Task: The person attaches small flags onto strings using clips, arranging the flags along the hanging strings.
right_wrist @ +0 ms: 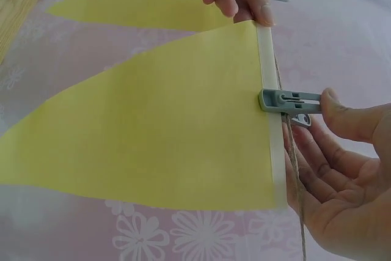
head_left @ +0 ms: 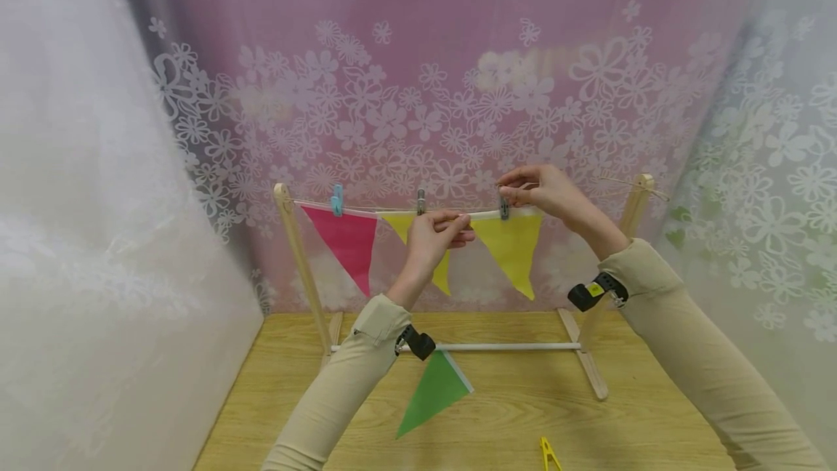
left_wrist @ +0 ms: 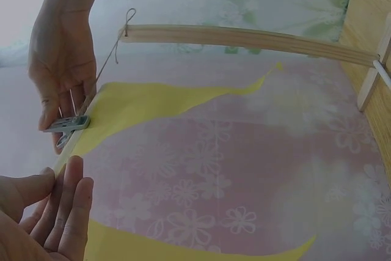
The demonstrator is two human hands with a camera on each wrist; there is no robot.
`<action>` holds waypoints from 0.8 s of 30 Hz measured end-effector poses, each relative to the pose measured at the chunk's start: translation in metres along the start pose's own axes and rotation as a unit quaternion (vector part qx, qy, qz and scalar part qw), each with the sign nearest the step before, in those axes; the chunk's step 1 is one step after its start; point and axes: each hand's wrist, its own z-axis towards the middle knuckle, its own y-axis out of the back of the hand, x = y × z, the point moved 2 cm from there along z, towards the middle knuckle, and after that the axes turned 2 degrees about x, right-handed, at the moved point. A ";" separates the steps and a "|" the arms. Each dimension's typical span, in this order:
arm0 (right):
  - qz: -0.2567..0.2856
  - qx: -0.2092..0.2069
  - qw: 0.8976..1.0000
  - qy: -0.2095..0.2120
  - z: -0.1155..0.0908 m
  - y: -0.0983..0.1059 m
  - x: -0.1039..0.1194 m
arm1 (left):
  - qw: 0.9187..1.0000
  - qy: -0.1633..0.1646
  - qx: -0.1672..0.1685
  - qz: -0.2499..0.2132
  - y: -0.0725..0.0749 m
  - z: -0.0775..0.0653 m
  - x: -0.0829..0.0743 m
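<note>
My right hand [head_left: 546, 195] pinches the handle end of a grey clothespin [right_wrist: 293, 101], whose nose sits over the white top band of a yellow pennant [right_wrist: 183, 120] and the twine [right_wrist: 295, 169]. At that pennant's left top corner, my left hand [head_left: 437, 238] pinches the band between thumb and fingers. Behind the left hand hangs another yellow pennant [head_left: 442, 275], partly hidden, under a second grey clothespin [head_left: 421, 200]. Farther left, a light blue clothespin [head_left: 336, 200] holds a red pennant [head_left: 346, 238] on the line.
Wooden posts [head_left: 301, 267] with feet carry the twine, joined low down by a white rod [head_left: 510, 347]. On the wood-grain table [head_left: 497, 420] lie a green pennant [head_left: 431, 392] and a yellow clothespin [head_left: 549, 454]. Flower-patterned curtains [head_left: 418, 115] enclose the back and sides.
</note>
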 end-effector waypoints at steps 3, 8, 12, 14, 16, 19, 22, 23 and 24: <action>-0.003 0.006 1.000 0.008 -0.001 0.001 0.001 | 1.000 -0.004 0.001 0.000 0.000 -0.001 0.001; -0.009 0.014 1.000 0.023 -0.003 0.002 0.003 | 1.000 -0.010 0.002 -0.002 0.001 -0.002 0.001; -0.010 0.019 0.999 0.027 -0.004 0.003 0.003 | 1.000 -0.015 0.003 -0.003 0.001 -0.002 0.002; -0.010 0.021 0.999 0.028 -0.004 0.004 0.003 | 1.000 -0.015 0.003 -0.004 0.002 -0.001 0.002; -0.008 0.022 0.999 0.030 -0.004 0.004 0.003 | 1.000 -0.014 0.001 -0.003 0.002 -0.001 0.003; -0.006 0.024 0.999 0.031 -0.004 0.004 0.002 | 1.000 -0.007 -0.003 -0.001 0.002 -0.001 0.003; -0.004 0.025 0.999 0.032 -0.004 0.004 0.000 | 1.000 -0.003 -0.006 -0.001 0.002 -0.002 0.003; -0.005 0.025 0.999 0.032 -0.003 0.004 0.000 | 1.000 -0.002 -0.006 -0.001 0.002 -0.002 0.003; -0.005 0.025 0.999 0.032 -0.003 0.004 -0.001 | 1.000 0.000 -0.006 0.000 0.002 -0.003 0.003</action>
